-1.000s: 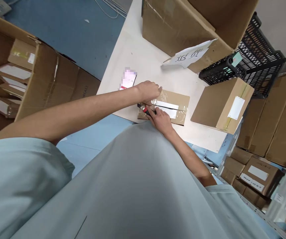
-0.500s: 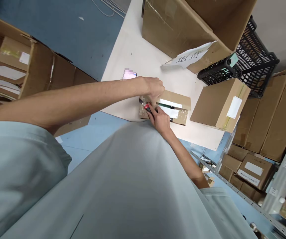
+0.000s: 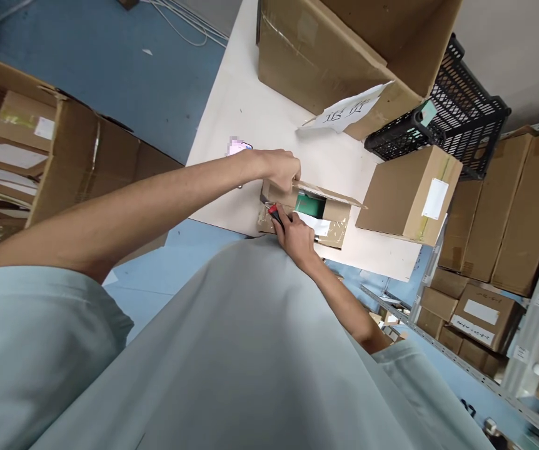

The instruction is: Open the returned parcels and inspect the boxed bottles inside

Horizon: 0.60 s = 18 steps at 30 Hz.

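The person stands at a white table (image 3: 222, 112) with both hands at a small cardboard carton (image 3: 336, 237), which lies near the table's close edge, just in front of the person's pale blue-grey shirt (image 3: 232, 325). The left hand (image 3: 282, 169) is curled, knuckles up, at the carton's far left corner and appears to pinch the edge of a raised flap (image 3: 330, 191); its fingertips are mostly hidden, so the exact hold cannot be told. The right hand (image 3: 298, 240) is closed around a red-and-black box cutter (image 3: 275, 212), its tip pointing left over the carton's left end. Between the raised flap and the near side, a green item (image 3: 311, 205) shows inside the carton, and a white label (image 3: 322, 227) lies on the near flap, partly covered by the right hand. Beyond the left forearm lies a smartphone (image 3: 239, 148), partly blurred out. Farther back stands a large open carton (image 3: 316, 62) with a handwritten paper sheet (image 3: 347, 114) against its side. A black plastic crate (image 3: 473, 106) sits beside it, and a taped, labelled carton (image 3: 391, 194) stands just right of the small one. To the left, an open bulk carton (image 3: 110, 150) holds smaller boxes (image 3: 25, 119); more cartons (image 3: 518, 212) fill shelving at right.
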Each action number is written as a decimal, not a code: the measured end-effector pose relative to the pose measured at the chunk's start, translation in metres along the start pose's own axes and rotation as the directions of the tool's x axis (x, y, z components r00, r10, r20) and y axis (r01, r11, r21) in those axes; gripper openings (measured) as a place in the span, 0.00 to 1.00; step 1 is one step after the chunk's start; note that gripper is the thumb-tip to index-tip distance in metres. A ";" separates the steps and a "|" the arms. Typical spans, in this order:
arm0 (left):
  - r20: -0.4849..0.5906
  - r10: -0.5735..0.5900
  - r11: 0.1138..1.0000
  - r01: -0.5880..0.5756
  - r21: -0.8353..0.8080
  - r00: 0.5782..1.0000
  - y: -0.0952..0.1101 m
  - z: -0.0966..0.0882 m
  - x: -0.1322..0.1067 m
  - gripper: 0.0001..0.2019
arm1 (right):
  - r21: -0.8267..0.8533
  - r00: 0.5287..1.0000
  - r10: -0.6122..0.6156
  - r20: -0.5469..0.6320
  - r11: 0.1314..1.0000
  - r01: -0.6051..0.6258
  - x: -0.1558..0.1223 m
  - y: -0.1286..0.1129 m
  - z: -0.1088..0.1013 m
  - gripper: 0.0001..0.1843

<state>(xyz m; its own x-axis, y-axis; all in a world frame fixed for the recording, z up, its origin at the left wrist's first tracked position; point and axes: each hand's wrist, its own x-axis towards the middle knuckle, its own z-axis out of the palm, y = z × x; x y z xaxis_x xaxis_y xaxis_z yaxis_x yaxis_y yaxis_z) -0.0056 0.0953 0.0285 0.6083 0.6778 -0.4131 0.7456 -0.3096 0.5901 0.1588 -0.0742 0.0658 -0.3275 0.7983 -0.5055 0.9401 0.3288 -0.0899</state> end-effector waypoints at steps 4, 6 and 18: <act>0.008 -0.044 0.999 0.044 -0.024 0.999 0.013 -0.008 -0.007 0.19 | -0.040 0.999 -0.031 0.016 0.999 0.032 -0.005 0.009 -0.002 0.34; -0.013 -0.051 0.997 0.050 -0.053 0.999 0.017 -0.011 -0.010 0.21 | -0.049 0.995 -0.103 0.012 0.993 0.103 -0.006 0.018 -0.004 0.33; -0.270 -0.286 0.895 0.155 -0.418 0.920 0.011 -0.043 -0.014 0.35 | 0.475 0.805 0.486 -0.341 0.828 -0.300 -0.050 0.209 0.041 0.34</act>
<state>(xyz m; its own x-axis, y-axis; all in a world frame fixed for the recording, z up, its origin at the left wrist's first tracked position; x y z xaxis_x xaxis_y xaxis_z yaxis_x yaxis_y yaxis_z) -0.0175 0.1109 0.0711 0.2728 0.8916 -0.3615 0.6480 0.1074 0.7540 0.3757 -0.0660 0.0372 0.1616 0.9741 -0.1582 0.9210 -0.2065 -0.3304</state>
